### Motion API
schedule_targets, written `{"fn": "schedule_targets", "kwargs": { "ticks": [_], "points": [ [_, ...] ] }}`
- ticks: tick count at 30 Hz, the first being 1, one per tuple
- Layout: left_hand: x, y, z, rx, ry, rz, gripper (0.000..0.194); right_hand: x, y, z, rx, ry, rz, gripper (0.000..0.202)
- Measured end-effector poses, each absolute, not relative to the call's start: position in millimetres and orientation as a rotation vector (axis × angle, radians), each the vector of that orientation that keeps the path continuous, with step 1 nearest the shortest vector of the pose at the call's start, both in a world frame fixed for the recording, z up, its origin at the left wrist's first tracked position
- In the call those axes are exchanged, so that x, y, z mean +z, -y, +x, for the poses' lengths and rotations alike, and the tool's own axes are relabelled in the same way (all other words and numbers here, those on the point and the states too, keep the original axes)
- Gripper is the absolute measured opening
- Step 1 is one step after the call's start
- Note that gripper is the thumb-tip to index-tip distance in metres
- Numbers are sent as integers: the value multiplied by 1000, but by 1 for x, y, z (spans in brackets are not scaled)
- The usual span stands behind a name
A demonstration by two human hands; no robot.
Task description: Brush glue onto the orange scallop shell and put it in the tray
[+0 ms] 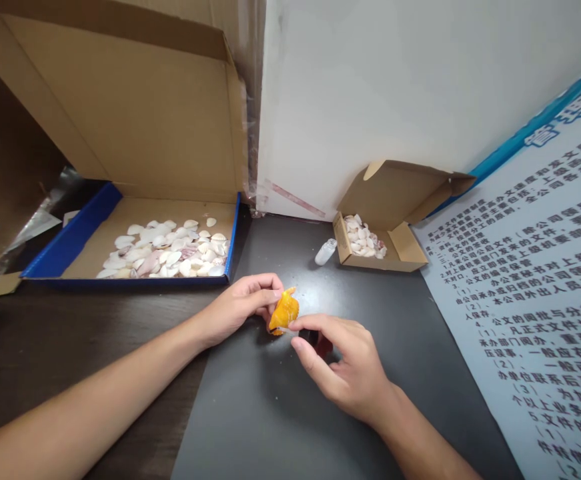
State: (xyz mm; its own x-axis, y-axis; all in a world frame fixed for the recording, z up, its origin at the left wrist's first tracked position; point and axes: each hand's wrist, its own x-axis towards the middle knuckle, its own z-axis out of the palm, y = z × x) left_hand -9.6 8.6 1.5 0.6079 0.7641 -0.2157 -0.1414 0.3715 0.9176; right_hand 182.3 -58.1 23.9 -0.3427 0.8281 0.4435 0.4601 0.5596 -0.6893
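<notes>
My left hand [250, 303] pinches an orange-yellow scallop-like shell [286, 309] between thumb and fingers, just above the dark grey mat. Close on its right, my right hand [345, 357] is curled around a small black cap [309, 336], mostly hidden by the fingers. A thin pale tip [285, 329] reaches from the right hand's side to the shell's lower edge; whether it belongs to the cap I cannot tell. Beyond the hands, a small bottle [325, 253] with whitish contents stands uncapped and looks tilted in this view.
A blue-edged cardboard box [230, 233] at the left holds many pale shells [170, 248], its lid raised. A smaller cardboard box [410, 248] at the back right holds more shells [363, 237]. A white wall [370, 80] rises behind; a printed sheet [530, 267] lines the right.
</notes>
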Motion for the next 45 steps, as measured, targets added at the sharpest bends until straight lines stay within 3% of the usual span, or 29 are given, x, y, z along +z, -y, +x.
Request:
{"fn": "schedule_targets", "kwargs": {
  "ticks": [8, 16, 33, 39, 45],
  "points": [
    [0, -9, -9, 655, -712, 1049, 22, 22, 57, 184, 435, 1856, -1141, 9],
    [1, -9, -9, 651, -711, 1040, 22, 27, 59, 182, 596, 1964, -1027, 10],
    [5, -7, -9, 652, -734, 1040, 21, 26, 58, 182, 594, 1982, -1002, 13],
    [5, -7, -8, 657, -741, 1050, 21, 25, 56, 184, 455, 1900, -1090, 14],
    [6, -7, -9, 656, -748, 1050, 21, 25, 58, 184, 639, 2013, -1027, 15]
  ]
}}
